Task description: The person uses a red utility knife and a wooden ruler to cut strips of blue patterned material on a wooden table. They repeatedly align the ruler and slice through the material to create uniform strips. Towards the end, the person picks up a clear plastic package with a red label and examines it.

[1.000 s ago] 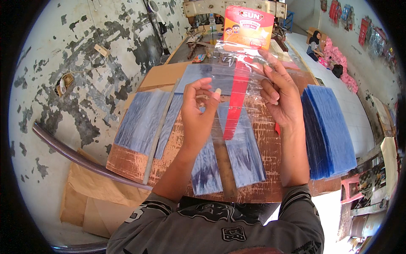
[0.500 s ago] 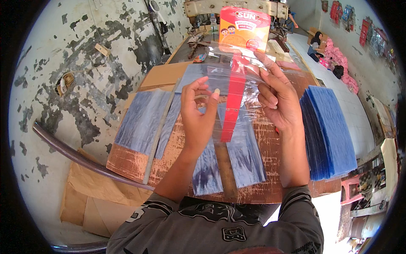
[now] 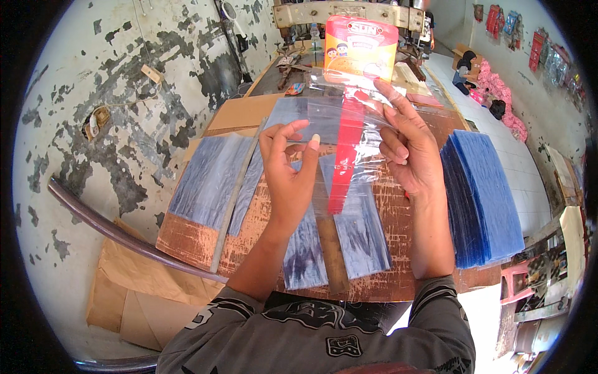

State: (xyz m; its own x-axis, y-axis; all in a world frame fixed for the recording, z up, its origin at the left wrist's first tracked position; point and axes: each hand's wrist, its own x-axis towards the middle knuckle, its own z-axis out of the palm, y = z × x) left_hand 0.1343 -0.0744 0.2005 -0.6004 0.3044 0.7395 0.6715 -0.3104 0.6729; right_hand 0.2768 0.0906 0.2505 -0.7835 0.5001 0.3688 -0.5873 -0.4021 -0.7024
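My right hand (image 3: 408, 146) grips the right side of a clear plastic bag (image 3: 327, 121), its fingers bent around the crinkled film. A red strip (image 3: 346, 149) runs down the bag, and a red, yellow and orange printed panel (image 3: 360, 50) with cartoon children stands at its top. Glare hides part of the film. Beside the bag's left edge is my left hand (image 3: 289, 149), fingers loosely curled and thumb apart from them. Below lie streaked bluish plastic sheets (image 3: 361, 240) on either side of a brown strip (image 3: 332, 252) on the worn brown table (image 3: 398, 249).
A thick stack of blue plastic sheets (image 3: 486, 199) stands at the table's right. More bluish sheets (image 3: 212, 177) lie at left under a long metal bar (image 3: 233, 206). Cardboard (image 3: 243, 111) lies farther back. A person (image 3: 462, 71) sits on the floor near a pink pile (image 3: 498, 93).
The bag and its printed panel have dropped slightly and tilted. My left hand has shifted a little left and down. The right hand keeps its grip.
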